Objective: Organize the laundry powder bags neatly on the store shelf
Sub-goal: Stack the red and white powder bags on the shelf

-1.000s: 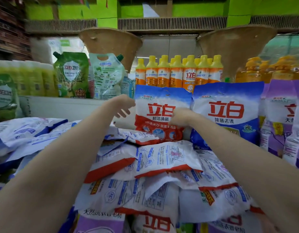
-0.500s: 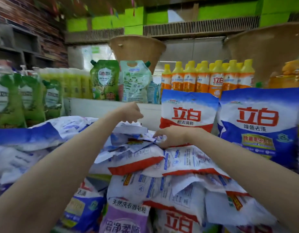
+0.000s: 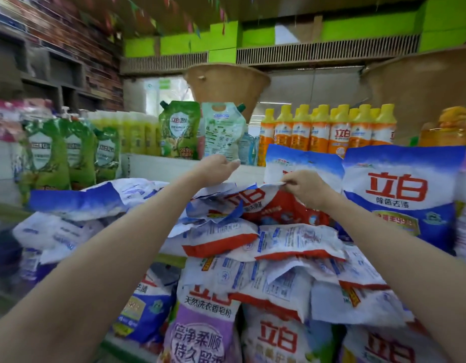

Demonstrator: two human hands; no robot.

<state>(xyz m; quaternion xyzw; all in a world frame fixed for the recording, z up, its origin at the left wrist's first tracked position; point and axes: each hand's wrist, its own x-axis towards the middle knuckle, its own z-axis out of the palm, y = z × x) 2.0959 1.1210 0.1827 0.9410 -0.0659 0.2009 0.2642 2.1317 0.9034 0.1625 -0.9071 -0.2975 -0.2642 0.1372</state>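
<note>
A messy heap of laundry powder bags lies flat on the shelf in front of me. My right hand pinches the top edge of a red-and-white bag that leans forward on top of the heap. My left hand hovers just above the heap's back, fingers loosely extended, holding nothing. A blue-and-white bag stands upright at the right, with another white-and-blue bag standing behind my right hand. Blue bags lie tumbled at the left.
Orange bottles with yellow caps line the raised shelf behind. Green refill pouches stand at centre back and more at the left. Purple bags stand on the lower shelf. Two woven baskets hang above.
The red-and-white bag that stood upright a second ago has been tipped forward onto the heap, my right hand now pinching its top edge. My left hand opened. The view shifted left.
</note>
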